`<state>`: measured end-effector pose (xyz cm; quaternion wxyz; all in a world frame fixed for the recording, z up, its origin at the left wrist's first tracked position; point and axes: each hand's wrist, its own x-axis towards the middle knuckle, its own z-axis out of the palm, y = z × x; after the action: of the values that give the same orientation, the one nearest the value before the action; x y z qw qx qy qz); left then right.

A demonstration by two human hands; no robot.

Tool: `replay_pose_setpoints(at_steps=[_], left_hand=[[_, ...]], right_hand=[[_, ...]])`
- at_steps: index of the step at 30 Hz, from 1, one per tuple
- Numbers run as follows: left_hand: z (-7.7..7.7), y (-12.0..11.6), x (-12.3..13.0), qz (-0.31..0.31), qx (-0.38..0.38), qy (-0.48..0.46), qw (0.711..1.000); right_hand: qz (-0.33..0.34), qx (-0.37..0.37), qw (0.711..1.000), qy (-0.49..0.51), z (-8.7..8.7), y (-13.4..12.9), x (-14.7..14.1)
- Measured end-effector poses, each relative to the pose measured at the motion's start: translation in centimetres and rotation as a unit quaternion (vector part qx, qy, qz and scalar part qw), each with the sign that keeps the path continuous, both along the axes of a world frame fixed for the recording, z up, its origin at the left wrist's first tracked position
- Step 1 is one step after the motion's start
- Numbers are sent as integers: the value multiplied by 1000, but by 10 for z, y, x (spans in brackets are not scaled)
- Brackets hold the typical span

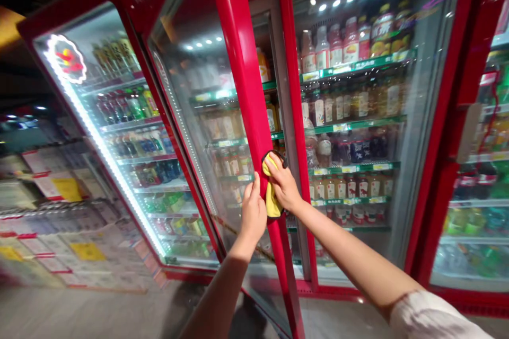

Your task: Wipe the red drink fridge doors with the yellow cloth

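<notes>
A red-framed glass fridge door (249,85) stands swung open in front of me. My right hand (284,185) presses a yellow cloth (273,202) with dark edging against the red frame, its fingers bunched over the fabric. Just left of it, my left hand (253,211) holds the same frame from the glass side, fingers pointing up along it. Some of the left fingers are hidden by the hand itself. Through the gap behind the door, bottles show on the shelves of the fridge.
Right of the open door is a shut glass door (358,243) with rows of bottles behind it. Another lit drinks fridge (135,132) stands to the left, beside blurred stacks of boxes (67,243). A further fridge (477,212) is at the right edge. Grey floor (131,318) shows below.
</notes>
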<state>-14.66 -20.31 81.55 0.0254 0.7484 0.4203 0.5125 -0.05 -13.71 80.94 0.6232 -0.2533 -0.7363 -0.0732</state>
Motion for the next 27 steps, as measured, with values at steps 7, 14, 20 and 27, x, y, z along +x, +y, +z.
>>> replay_pose_setpoints(at_steps=[7, 14, 20, 27], left_hand=[[-5, 0, 1, 20, -40, -35, 998], [-13, -1, 0, 31, -70, -45, 996], [-23, 6, -7, 41, -77, -50, 995], [-16, -7, -12, 21, -90, -38, 995]], right_hand=[[16, 94, 995, -33, 142, 23, 18], [-18, 166, 985, -42, 249, 44, 22], [-22, 191, 981, 10, 324, 50, 15], [-22, 182, 983, -21, 235, 25, 1]])
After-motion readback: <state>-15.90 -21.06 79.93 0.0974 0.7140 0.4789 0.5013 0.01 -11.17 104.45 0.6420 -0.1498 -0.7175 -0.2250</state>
